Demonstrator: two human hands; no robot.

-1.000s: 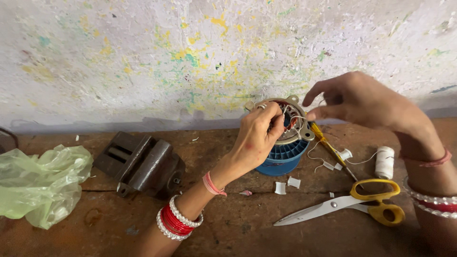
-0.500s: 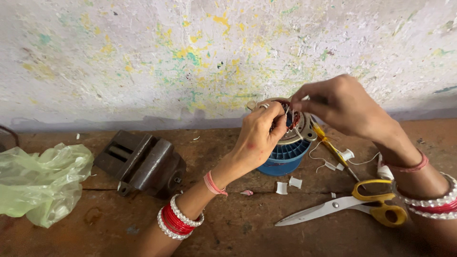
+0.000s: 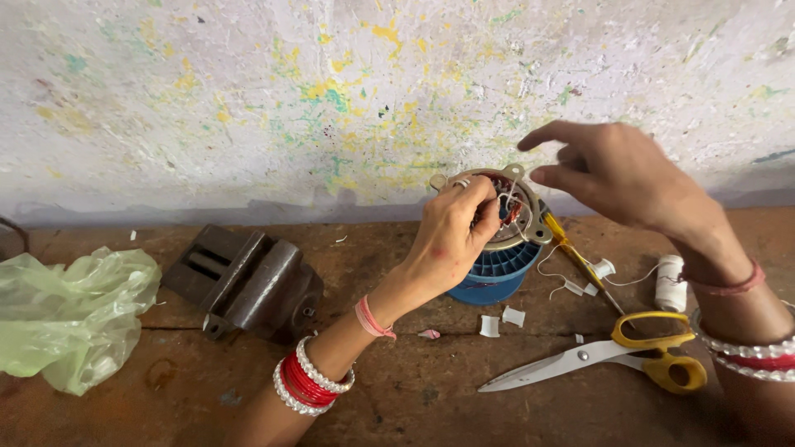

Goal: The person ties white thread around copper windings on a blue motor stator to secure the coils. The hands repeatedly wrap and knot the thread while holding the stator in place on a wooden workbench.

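Motor coil (image 3: pixel 503 217) is pinned by the left hand (image 3: pixel 451 236); the right hand (image 3: pixel 617 170) pinches thin thread (image 3: pixel 515 184), which could snap or slip if tugged hard.

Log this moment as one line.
left hand: grips stator on blue spool | right hand: raised, pinching thread | bench: scissors, vise, green bag
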